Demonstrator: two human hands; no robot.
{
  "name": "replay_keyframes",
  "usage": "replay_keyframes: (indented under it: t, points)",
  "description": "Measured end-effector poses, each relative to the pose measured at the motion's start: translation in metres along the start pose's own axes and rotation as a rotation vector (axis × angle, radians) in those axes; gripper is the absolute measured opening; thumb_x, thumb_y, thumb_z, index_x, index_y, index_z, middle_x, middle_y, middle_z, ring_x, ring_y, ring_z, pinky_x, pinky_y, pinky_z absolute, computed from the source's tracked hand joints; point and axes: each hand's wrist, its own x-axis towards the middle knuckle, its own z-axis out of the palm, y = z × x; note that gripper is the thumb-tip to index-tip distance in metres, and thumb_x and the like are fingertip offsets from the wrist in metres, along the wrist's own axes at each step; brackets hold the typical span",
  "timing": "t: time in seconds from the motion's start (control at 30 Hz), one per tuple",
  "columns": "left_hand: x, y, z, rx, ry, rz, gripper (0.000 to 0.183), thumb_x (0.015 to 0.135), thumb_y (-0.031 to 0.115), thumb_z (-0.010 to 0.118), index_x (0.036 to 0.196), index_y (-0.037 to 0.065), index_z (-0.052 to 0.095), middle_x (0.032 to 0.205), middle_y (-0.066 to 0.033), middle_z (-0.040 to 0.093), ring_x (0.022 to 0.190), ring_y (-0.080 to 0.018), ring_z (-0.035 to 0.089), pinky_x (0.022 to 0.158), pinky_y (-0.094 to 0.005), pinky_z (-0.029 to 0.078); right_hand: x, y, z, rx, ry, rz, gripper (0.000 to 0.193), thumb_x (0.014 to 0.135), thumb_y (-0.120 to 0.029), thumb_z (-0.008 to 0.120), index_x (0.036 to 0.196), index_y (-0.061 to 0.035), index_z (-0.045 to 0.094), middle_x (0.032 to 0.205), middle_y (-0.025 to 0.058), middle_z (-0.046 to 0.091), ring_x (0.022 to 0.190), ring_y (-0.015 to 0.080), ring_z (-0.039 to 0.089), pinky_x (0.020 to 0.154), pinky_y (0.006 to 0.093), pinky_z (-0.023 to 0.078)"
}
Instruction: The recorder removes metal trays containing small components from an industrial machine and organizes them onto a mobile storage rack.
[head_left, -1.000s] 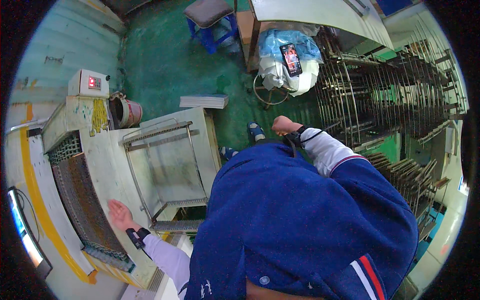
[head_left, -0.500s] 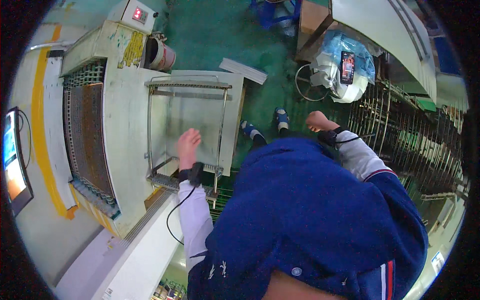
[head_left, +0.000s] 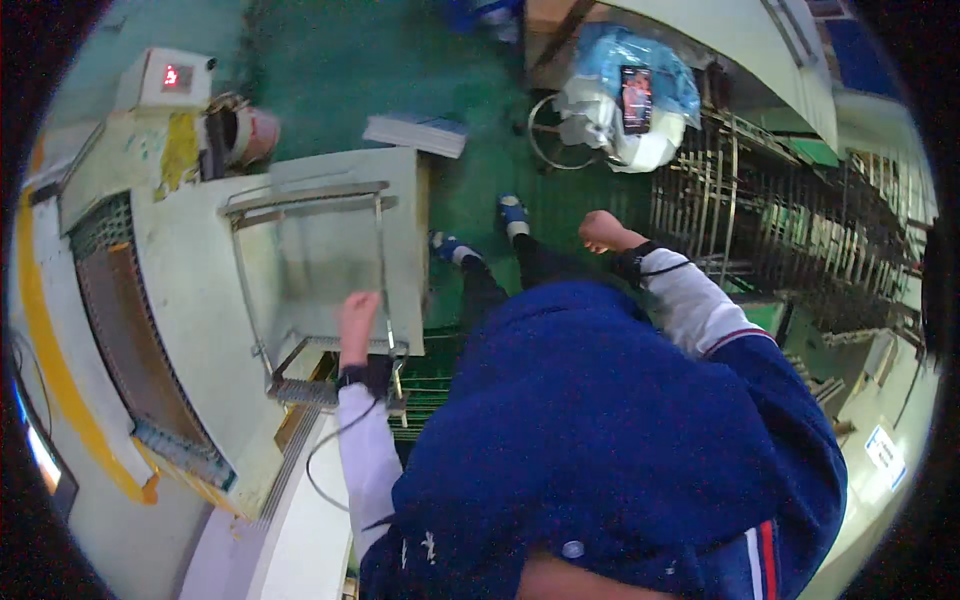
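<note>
My left hand [head_left: 358,322] hangs over the metal rack frame [head_left: 382,250], near its lower right part; I cannot tell whether it touches it. Its fingers look loosely bent and somewhat blurred, with nothing visible in them. My right hand [head_left: 608,232] is off to the right of my legs, curled into a loose fist with nothing showing in it. A dark strap with a black cable circles each wrist. The rack frame has upright metal bars and toothed cross rails, and stands against a pale panel [head_left: 400,300].
A pale machine with a brown slatted opening [head_left: 140,320] fills the left, near a control box [head_left: 165,80] and a bucket [head_left: 258,135]. White strips [head_left: 415,135] lie on the green floor. At right are a phone [head_left: 636,100] on a plastic-wrapped bundle [head_left: 650,150] and metal racks [head_left: 780,210].
The view has shifted, so the machine, rack frame and bundle sit farther left. My left hand has drawn lower beside the rack frame; my right hand remains curled.
</note>
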Motion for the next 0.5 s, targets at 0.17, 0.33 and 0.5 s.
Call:
replay_keyframes:
  t: [0.17,0.33,0.5]
  points:
    - [-0.086,-0.035,0.012,0.593,-0.069,-0.107,0.050,0.070,0.048,0.057,0.066,-0.002,0.059,0.070,-0.0237,0.056,0.070,-0.0396,0.055,0.062,-0.0446,0.044,0.011,-0.018,0.004,-0.873,0.158,-0.023,0.013,0.065,-0.015,0.054,0.064,-0.0055,0.063,0.059,0.0061,0.061,0.054,0.0185,0.061,0.046,0.0337,0.048]
    - [-0.118,-0.060,0.036,0.505,0.101,-0.200,0.048,0.071,0.042,0.060,0.058,-0.003,0.054,0.063,-0.0220,0.055,0.063,-0.0374,0.054,0.058,-0.0443,0.041,0.018,-0.086,0.002,-1.388,0.261,-0.475,0.013,0.064,-0.015,0.054,0.064,-0.0052,0.063,0.059,0.0082,0.061,0.049,0.0215,0.059,0.046,0.0352,0.047]
    - [-0.131,-0.016,0.044,0.590,0.173,-0.227,0.043,0.074,0.036,0.060,0.055,-0.001,0.048,0.060,-0.0197,0.053,0.059,-0.0367,0.053,0.053,-0.0441,0.039,0.026,-0.152,0.004,-0.687,0.292,-0.089,0.017,0.071,-0.019,0.049,0.068,-0.0044,0.057,0.058,0.0041,0.058,0.048,0.0153,0.055,0.041,0.0284,0.043]
